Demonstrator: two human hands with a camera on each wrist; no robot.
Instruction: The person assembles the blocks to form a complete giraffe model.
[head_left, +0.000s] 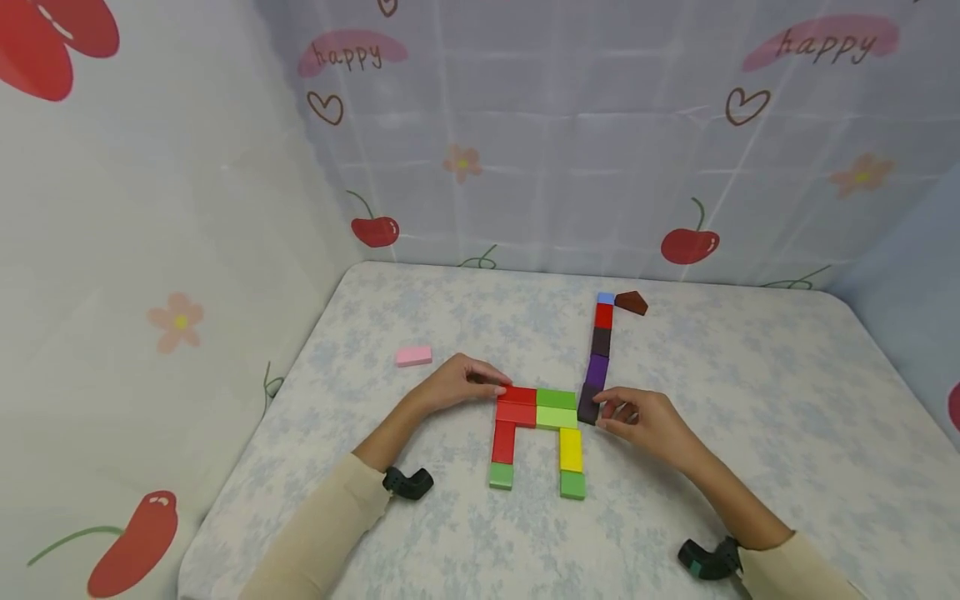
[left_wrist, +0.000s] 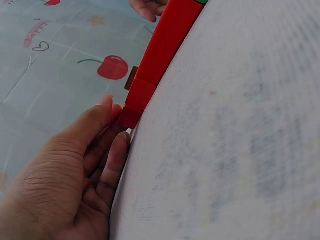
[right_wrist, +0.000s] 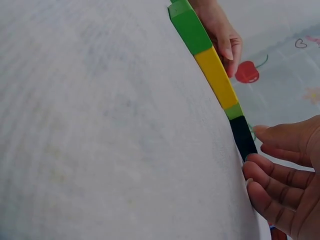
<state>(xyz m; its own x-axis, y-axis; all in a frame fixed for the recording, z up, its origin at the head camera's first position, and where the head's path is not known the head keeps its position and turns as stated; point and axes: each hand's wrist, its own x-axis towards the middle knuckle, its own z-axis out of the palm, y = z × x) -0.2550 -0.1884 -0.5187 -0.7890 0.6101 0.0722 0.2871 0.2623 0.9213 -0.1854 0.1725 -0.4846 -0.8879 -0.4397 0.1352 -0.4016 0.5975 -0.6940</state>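
Flat coloured blocks lie joined in a four-legged shape on the table. My left hand (head_left: 459, 382) is at its upper left corner, fingertips touching the end of a red block (head_left: 517, 395). In the left wrist view the thumb and fingers of the left hand (left_wrist: 75, 170) meet that red end (left_wrist: 131, 116). My right hand (head_left: 651, 423) is beside the lowest dark block (head_left: 588, 402) of a long upright row, with fingertips at its right side. The right wrist view shows the right hand (right_wrist: 290, 175) with loosely bent fingers against the dark block (right_wrist: 243, 137).
Above the dark block the row continues with a purple block (head_left: 597, 371), another dark one, a red one and a small blue one (head_left: 606, 297). A brown angular block (head_left: 632, 302) lies at its top right. Apart at the left is a pink block (head_left: 414, 357).
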